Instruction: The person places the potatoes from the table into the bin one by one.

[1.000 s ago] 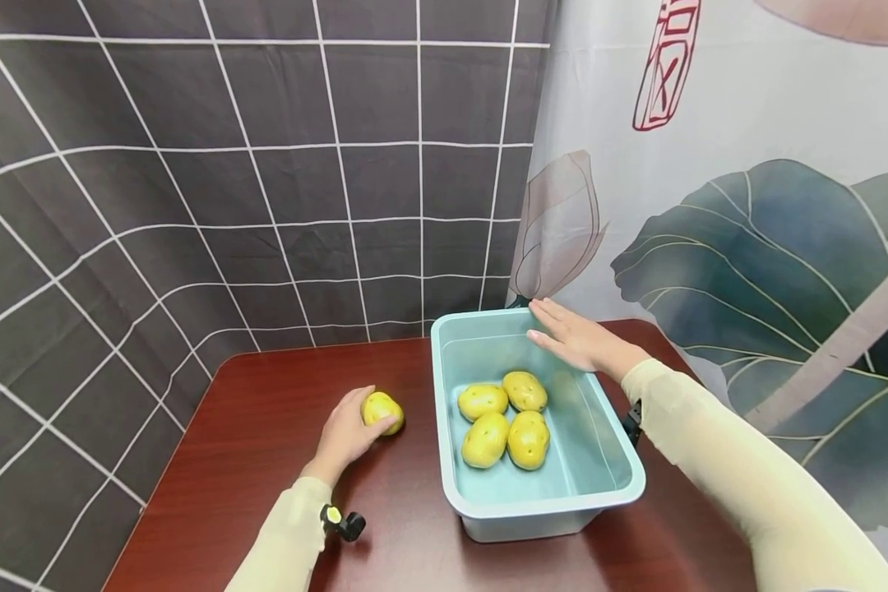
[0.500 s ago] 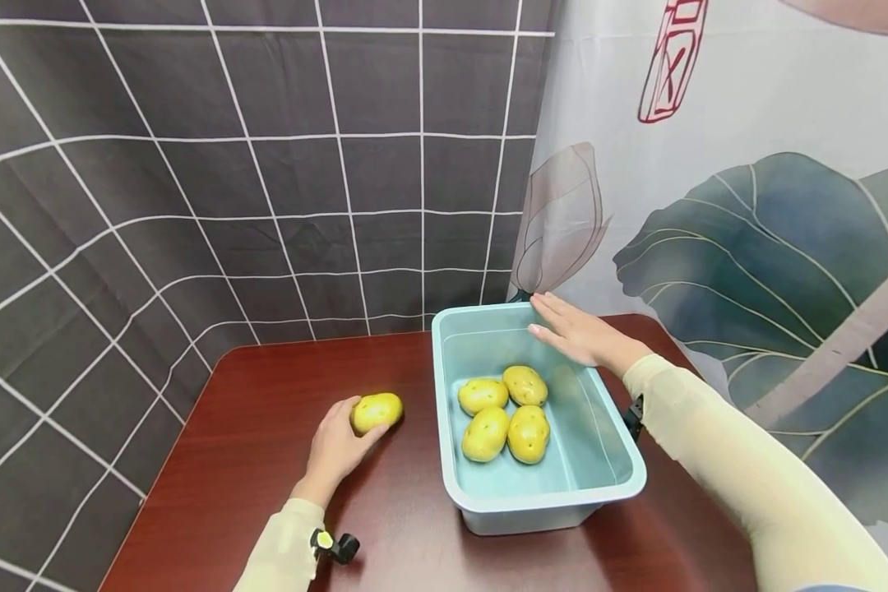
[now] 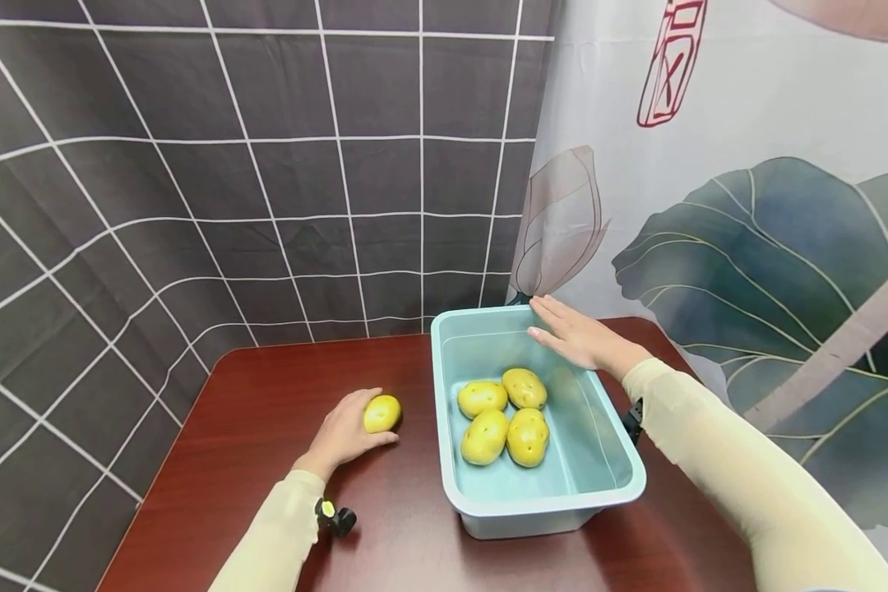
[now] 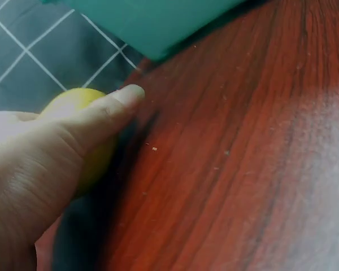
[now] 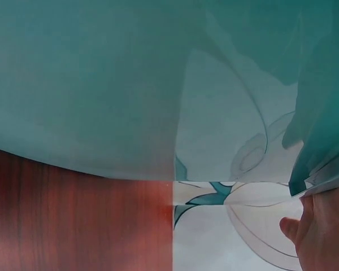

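My left hand (image 3: 343,431) holds a yellow potato (image 3: 381,413) between fingers and thumb, low over the table left of a pale blue plastic bin (image 3: 555,503). In the left wrist view, the thumb crosses in front of the potato (image 4: 73,100); the other fingers are mostly hidden. Several more yellow potatoes (image 3: 484,437) lie grouped on the bin's floor. My right hand (image 3: 573,335) rests at the bin's far right corner, fingers straight along the rim. The bin's side (image 5: 90,90) fills most of the right wrist view, with part of that hand (image 5: 330,231) at lower right.
The bin stands on a reddish-brown wooden table (image 3: 252,460) with rounded far corners. Behind it hangs a dark grey cloth (image 3: 296,107) with a white grid. A white curtain (image 3: 733,107) printed with leaves hangs at the right.
The potato in my left hand has turned: its long side faced the camera half a second ago, and now it looks shorter and rounder. My right hand and the bin have stayed put.
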`<action>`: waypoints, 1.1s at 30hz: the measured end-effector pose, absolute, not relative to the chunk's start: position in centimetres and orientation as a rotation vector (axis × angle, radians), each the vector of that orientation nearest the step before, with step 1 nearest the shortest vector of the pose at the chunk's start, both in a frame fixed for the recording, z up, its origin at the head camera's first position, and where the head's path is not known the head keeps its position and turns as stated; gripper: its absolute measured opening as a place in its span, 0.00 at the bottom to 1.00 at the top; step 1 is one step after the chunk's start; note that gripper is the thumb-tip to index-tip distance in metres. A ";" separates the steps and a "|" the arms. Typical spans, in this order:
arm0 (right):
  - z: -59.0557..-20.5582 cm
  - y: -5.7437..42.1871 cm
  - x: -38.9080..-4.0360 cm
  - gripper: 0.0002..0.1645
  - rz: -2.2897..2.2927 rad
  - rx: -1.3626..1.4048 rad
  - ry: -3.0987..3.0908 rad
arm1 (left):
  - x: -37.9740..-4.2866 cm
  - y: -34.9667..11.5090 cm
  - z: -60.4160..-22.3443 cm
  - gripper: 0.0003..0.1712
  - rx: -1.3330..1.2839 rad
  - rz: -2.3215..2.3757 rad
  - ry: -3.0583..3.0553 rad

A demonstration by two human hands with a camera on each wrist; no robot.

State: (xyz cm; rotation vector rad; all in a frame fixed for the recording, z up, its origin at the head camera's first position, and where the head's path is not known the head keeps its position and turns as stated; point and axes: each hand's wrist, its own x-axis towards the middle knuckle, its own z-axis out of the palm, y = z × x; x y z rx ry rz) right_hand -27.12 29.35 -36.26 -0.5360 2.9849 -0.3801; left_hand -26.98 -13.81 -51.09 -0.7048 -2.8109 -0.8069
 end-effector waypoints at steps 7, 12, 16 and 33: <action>-36.3 29.2 -27.0 0.45 -0.382 -0.538 2.990 | -27.0 -13.4 -52.3 0.47 -0.592 -0.931 -2.732; -36.6 29.3 -27.2 0.46 -0.377 -0.554 2.997 | -26.7 -13.5 -52.9 0.46 -0.561 -0.984 -2.657; -36.6 29.2 -27.2 0.46 -0.368 -0.547 2.998 | -26.4 -13.4 -53.0 0.43 -0.557 -1.009 -2.607; -36.4 29.2 -27.1 0.45 -0.380 -0.548 3.015 | -24.9 -12.2 -48.8 0.39 -0.568 -1.107 -2.435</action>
